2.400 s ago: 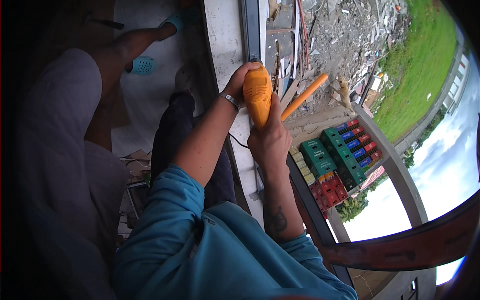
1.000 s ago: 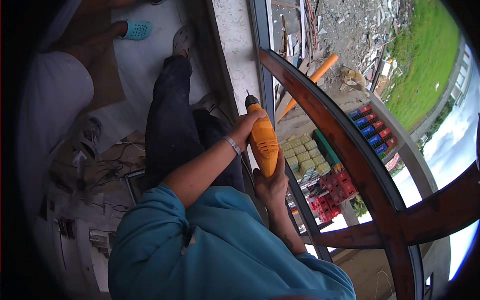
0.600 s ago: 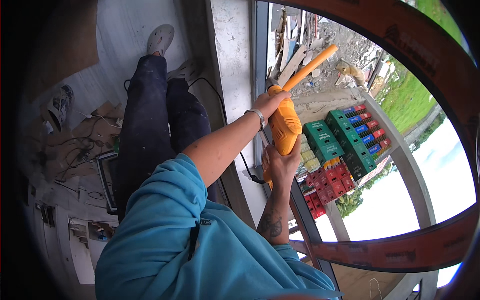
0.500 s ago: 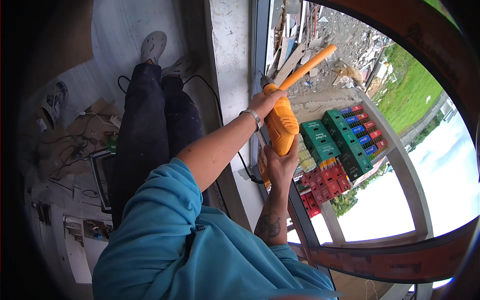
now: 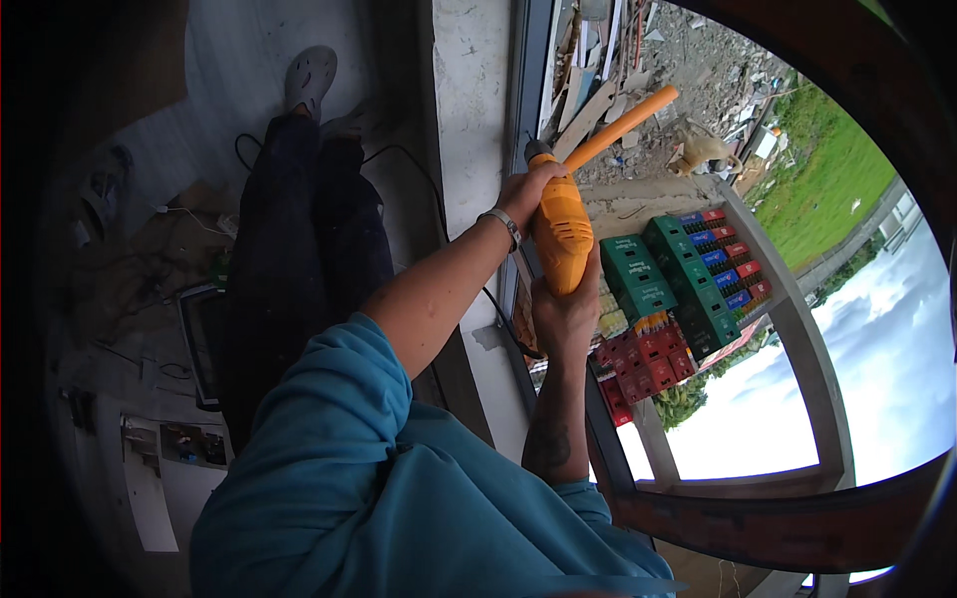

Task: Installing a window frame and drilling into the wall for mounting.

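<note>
An orange power drill (image 5: 565, 234) points up the picture, its bit close to the dark window frame (image 5: 524, 80). I cannot tell whether the tip touches the frame. My left hand (image 5: 528, 194), with a metal-banded watch on the wrist, is closed round the front of the drill, behind the chuck (image 5: 535, 149). Beside that hand, a long orange side handle (image 5: 628, 125) sticks out over the opening. My right hand (image 5: 568, 309) grips the drill's rear; its fingers are partly hidden behind the handle. A black cord (image 5: 508, 329) runs below the right hand.
Past the frame stand stacked green crates (image 5: 638, 274), red crates (image 5: 643, 369), rubble (image 5: 688, 60) and a light-coloured dog (image 5: 703, 149). A whitish wall ledge (image 5: 469, 130) runs beside my legs. Cables and a dark-framed panel (image 5: 199, 344) lie on the floor to the left.
The view has shifted slightly, and the indoor side looks darker. Both hands keep their hold on the drill, which stands a little more upright in the picture. The dog outside has changed posture.
</note>
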A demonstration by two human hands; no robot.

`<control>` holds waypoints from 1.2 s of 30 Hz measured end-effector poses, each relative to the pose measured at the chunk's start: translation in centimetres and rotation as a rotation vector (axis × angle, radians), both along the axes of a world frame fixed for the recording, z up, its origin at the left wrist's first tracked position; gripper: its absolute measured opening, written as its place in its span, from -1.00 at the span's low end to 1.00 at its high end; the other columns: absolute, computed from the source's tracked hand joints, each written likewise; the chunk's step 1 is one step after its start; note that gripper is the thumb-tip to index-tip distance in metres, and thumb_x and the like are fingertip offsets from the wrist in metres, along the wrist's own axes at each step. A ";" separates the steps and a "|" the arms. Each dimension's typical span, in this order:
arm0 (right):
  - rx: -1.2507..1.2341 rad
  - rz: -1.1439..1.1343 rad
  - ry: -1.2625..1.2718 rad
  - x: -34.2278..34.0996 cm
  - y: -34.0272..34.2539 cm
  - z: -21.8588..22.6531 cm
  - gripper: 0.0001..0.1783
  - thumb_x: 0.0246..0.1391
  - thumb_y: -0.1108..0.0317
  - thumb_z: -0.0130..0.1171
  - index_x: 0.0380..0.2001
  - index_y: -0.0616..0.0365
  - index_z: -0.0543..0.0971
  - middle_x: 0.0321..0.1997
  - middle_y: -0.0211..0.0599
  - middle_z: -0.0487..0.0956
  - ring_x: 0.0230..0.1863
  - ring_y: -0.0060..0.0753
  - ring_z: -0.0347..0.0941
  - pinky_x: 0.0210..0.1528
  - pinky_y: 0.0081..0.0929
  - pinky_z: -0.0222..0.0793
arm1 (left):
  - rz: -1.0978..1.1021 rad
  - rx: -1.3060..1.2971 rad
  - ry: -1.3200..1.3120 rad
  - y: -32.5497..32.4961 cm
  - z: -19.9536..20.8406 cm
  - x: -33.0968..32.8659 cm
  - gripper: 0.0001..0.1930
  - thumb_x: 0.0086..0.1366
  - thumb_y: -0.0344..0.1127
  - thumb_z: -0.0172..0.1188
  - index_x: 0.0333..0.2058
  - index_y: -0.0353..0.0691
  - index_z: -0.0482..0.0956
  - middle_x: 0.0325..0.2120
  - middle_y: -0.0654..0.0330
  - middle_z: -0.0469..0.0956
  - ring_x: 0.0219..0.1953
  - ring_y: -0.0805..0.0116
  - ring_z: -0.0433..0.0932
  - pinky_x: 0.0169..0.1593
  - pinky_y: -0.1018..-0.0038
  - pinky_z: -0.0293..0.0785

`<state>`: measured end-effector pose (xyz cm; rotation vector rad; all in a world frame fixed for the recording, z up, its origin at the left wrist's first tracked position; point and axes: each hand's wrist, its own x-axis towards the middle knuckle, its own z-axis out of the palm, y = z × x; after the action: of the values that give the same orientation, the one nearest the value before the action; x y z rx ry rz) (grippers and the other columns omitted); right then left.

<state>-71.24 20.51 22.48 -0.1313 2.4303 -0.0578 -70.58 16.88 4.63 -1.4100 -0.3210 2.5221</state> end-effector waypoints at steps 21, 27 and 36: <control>-0.059 0.065 0.043 -2.4 0.3 0.1 -0.19 -0.17 0.52 0.13 0.26 0.10 0.21 -0.23 0.17 0.60 -0.23 0.22 0.56 -0.18 -0.06 0.47 | -0.087 -0.056 -0.079 1.3 -1.3 -1.9 -0.65 0.14 -0.02 0.22 -0.28 -0.18 0.48 -0.45 0.20 0.55 -0.41 0.32 0.58 -0.28 0.40 0.53; 0.025 0.072 0.022 -0.2 -0.8 0.4 -0.18 -0.16 0.50 0.13 0.28 0.09 0.18 -0.16 0.14 0.59 -0.13 0.20 0.54 -0.10 -0.07 0.46 | 0.068 0.018 0.103 0.5 -1.4 0.3 -0.68 0.20 -0.04 0.14 -0.29 -0.19 0.47 -0.46 0.21 0.54 -0.44 0.32 0.57 -0.27 0.37 0.54; -0.091 0.126 0.104 0.9 -0.2 -0.3 -0.11 -0.14 0.47 0.19 0.32 0.07 0.11 -0.33 0.20 0.59 -0.28 0.27 0.55 -0.23 -0.01 0.48 | 0.017 0.047 0.091 -0.3 -0.7 0.5 -0.70 0.22 -0.04 0.13 -0.30 -0.16 0.46 -0.46 0.22 0.52 -0.46 0.33 0.55 -0.29 0.36 0.54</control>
<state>-70.33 20.36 22.16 -0.3357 2.5180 -0.1073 -70.12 16.61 3.97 -1.2754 -0.3740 2.5650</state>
